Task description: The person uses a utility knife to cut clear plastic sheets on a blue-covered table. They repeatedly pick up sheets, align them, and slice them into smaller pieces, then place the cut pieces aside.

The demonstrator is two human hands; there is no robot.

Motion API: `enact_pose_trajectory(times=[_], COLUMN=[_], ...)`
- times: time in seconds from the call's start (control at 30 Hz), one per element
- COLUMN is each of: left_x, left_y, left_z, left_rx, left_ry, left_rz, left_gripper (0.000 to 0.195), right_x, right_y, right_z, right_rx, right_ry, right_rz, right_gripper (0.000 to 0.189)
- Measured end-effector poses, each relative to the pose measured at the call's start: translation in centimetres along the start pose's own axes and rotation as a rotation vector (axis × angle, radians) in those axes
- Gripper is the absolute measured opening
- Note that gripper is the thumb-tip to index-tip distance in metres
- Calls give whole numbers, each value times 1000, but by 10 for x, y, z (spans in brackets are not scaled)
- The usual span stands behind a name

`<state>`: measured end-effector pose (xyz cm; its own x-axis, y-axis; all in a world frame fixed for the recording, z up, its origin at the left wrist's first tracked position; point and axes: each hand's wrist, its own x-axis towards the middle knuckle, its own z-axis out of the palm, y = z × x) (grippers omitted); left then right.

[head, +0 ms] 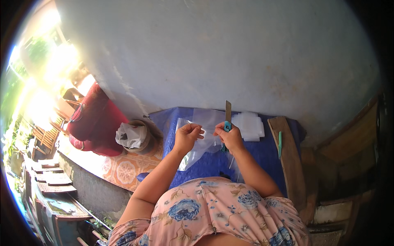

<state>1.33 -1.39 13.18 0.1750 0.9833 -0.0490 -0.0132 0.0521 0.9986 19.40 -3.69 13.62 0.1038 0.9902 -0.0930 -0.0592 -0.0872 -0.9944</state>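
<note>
My right hand is closed around a teal snap-off utility knife, its long blade sticking up towards the wall. To its left, my left hand has its fingers curled and thumb near the fingertips. A clear plastic sheet or bag spreads beneath and between the hands; whether the left fingers pinch it cannot be made out. Just right of the knife lies a stack of clear plastic pieces. Everything rests on a blue tarpaulin.
On the right a wooden plank carries a light green knife. A bucket with a white plastic bag stands left, beside a red upholstered chair. A grey wall rises behind the tarpaulin.
</note>
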Motion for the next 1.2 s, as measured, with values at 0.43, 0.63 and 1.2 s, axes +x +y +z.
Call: enact_pose_trajectory(times=[0.43, 0.63, 1.2], left_x=[21, 23, 30], left_y=[-7, 2, 16], left_z=[-38, -47, -23], left_rx=[-354, -28, 392], left_ry=[-339, -481, -725], left_rz=[67, 348, 535], left_gripper=[10, 9, 12], right_x=[-6, -25, -53], right_y=[6, 2, -10], right_z=[13, 13, 21], right_rx=[146, 81, -744], right_ry=[34, -27, 157], right_rz=[-41, -215, -151], right_gripper=[7, 9, 23])
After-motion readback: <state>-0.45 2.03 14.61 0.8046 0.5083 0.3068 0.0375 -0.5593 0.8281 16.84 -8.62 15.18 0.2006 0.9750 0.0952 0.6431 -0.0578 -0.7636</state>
